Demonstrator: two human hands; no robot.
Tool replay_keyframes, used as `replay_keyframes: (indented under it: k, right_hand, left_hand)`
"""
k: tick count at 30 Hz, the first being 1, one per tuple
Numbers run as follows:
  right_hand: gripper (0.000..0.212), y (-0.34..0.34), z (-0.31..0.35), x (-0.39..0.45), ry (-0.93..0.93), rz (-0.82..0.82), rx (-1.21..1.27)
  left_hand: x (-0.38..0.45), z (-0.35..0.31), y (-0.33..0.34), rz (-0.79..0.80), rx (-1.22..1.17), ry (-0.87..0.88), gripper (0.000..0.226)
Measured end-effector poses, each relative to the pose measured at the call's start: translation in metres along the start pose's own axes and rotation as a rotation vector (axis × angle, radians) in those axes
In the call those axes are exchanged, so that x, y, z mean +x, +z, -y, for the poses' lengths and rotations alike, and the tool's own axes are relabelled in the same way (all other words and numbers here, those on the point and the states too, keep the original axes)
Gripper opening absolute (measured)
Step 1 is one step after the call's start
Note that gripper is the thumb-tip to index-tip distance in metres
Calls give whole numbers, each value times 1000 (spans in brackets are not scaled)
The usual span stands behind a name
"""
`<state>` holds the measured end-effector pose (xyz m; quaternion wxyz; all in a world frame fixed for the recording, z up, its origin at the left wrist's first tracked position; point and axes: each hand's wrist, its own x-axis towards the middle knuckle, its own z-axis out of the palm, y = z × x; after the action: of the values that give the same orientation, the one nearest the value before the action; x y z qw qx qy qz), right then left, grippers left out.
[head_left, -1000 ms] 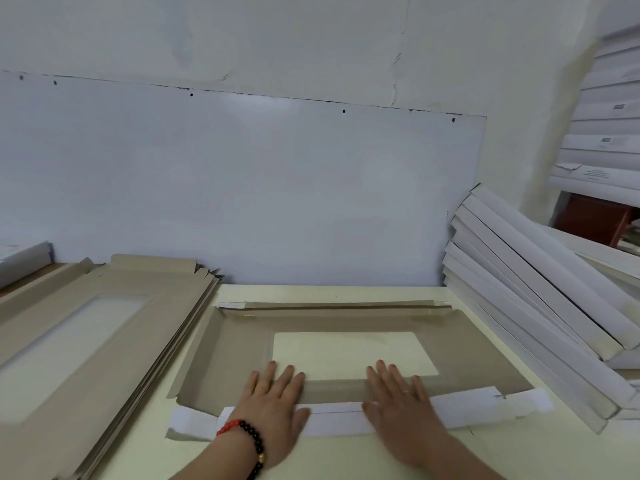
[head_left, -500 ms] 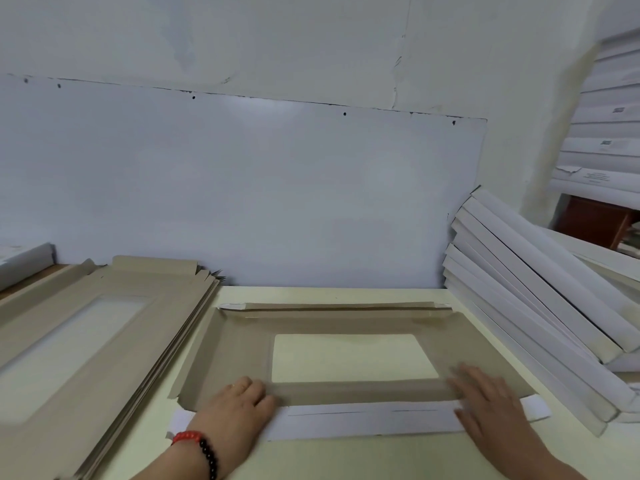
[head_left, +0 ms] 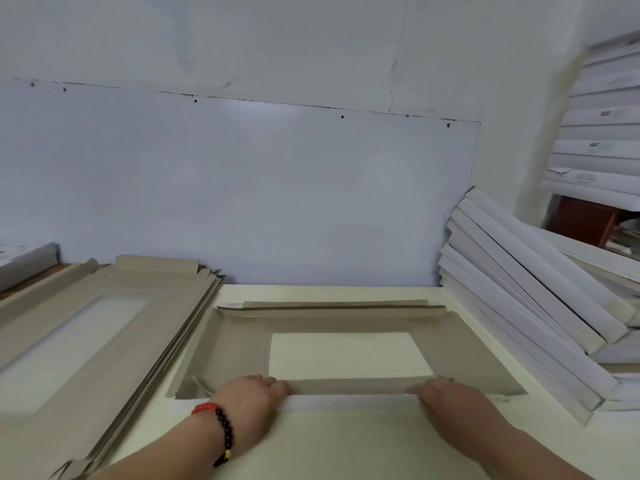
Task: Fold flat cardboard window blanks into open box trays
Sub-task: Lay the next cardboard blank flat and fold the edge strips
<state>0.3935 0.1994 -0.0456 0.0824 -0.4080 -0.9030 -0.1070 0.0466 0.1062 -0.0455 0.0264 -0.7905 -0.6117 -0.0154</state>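
Flap (head_left: 349,396) at the blank's (head_left: 450,355) near edge now stands raised; a second ago we pressed it flat. Left hand (head_left: 247,400) and right hand (head_left: 450,398) grip its ends.

I see a pale cream table top (head_left: 346,441) running up to a large pale blue-grey board (head_left: 242,188) that stands against the white plastered wall (head_left: 277,39); small dark holes dot the board's upper edge. On my far right, behind everything on the table, a reddish-brown wooden cabinet (head_left: 581,221) shows partly under a shelf load of white goods whose printed labels I cannot read. At the far left edge a strip of brown wooden surface (head_left: 31,280) shows. A red and black bead bracelet (head_left: 221,427) circles the near wrist.
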Motion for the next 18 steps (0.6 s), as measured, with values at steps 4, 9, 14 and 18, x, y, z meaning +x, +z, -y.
replay_keyframes:
  k: [4, 9, 14, 18]
  right_hand:
    - [36, 16, 14, 15, 120, 47, 83]
    - [12, 21, 68, 40, 123, -123, -5]
    - [59, 44, 106, 61, 95, 223, 156]
    - [60, 46, 82, 59, 92, 272, 110]
  left_hand:
    - [11, -7, 8, 23, -68, -170, 33]
    - [32, -34, 22, -58, 14, -199, 42]
    - [45, -58, 38, 121, -55, -119, 62]
    - [42, -40, 42, 170, -27, -104, 66]
